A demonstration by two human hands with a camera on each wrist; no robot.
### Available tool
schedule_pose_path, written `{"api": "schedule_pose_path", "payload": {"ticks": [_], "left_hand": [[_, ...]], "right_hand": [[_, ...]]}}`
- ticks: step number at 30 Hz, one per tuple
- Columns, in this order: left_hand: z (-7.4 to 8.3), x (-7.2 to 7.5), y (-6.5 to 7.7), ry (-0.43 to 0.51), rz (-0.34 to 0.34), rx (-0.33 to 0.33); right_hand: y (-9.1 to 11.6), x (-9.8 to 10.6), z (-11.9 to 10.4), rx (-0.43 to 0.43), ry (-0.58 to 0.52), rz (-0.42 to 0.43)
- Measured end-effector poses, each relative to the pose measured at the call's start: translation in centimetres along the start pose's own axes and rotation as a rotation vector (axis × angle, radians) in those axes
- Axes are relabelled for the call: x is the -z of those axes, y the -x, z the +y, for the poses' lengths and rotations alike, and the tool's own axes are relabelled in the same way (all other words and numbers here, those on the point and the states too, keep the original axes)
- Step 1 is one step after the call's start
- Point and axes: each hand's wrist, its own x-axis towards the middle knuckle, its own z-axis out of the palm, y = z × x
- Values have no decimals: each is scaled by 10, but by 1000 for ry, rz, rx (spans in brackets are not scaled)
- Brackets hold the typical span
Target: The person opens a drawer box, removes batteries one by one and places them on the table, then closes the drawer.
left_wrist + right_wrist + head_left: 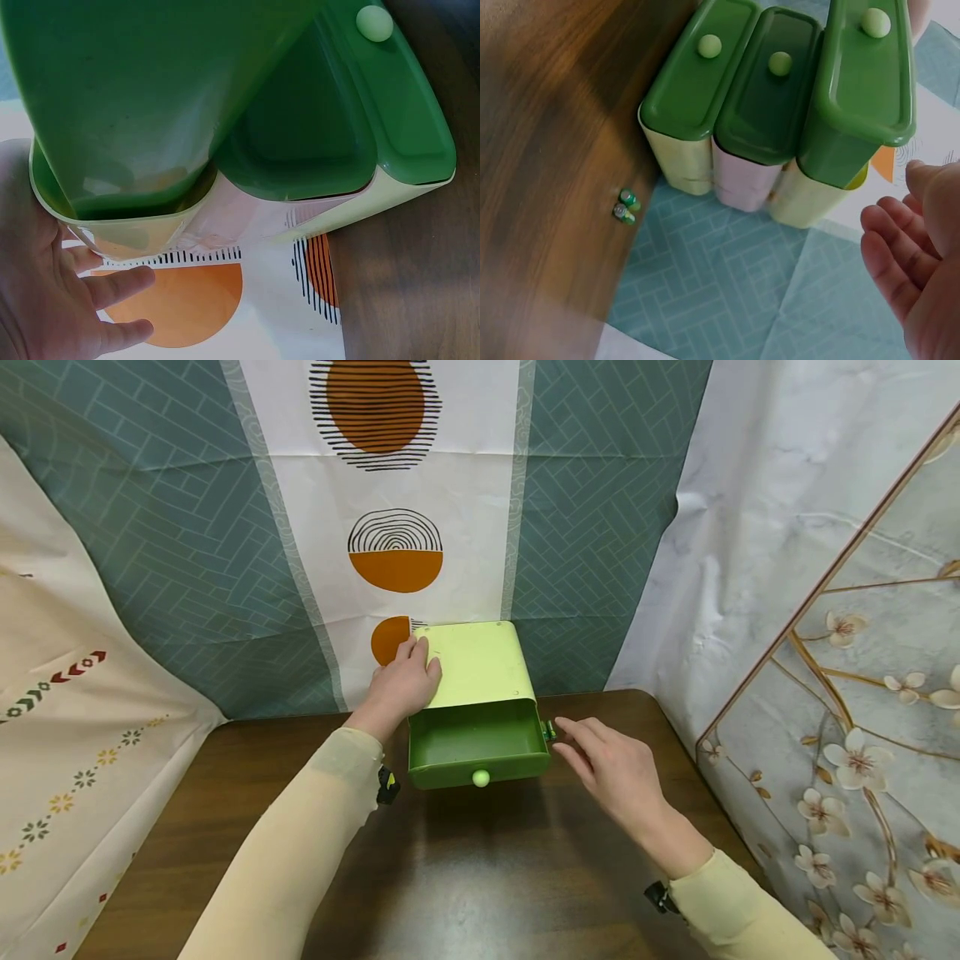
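A drawer unit (476, 660) with a pale yellow-green top stands at the back of the table, its green top drawer (480, 772) pulled out. The inside of that drawer shows, and a round pale knob (876, 23) sits on its front. My left hand (405, 681) rests on the unit's top left edge; the left wrist view has its fingers (124, 286) extended beside the casing. To the right of the drawer my right hand (611, 764) hovers with loosely bent fingers, holding nothing. Close to its fingertips, two small green cylinders (626, 207) with silvery ends, like batteries, are on the table.
Below the top drawer, the middle drawer (769, 90) and bottom drawer (701, 71) are in their casings. The brown wooden table (480, 877) meets a patterned cloth (600, 543) behind the unit. A floral panel (847, 760) borders the right side, and a cream cloth (75, 735) the left.
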Motion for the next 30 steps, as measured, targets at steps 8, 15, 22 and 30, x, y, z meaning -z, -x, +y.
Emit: {"api": "schedule_pose_path", "payload": {"ticks": [8,15,22,30], "left_hand": [[-1,0,1,4,9,-5],[-1,0,-1,-3,-1,-3],[0,0,-1,4,0,0],[-1,-1,-1,1,1,5]], "right_hand": [[-1,2,-12,31,-23,44],[-3,0,-22,64,-55,62],[-1,-8,-30,143,-71,116],[-3,-19,-43,211,-97,125]]}}
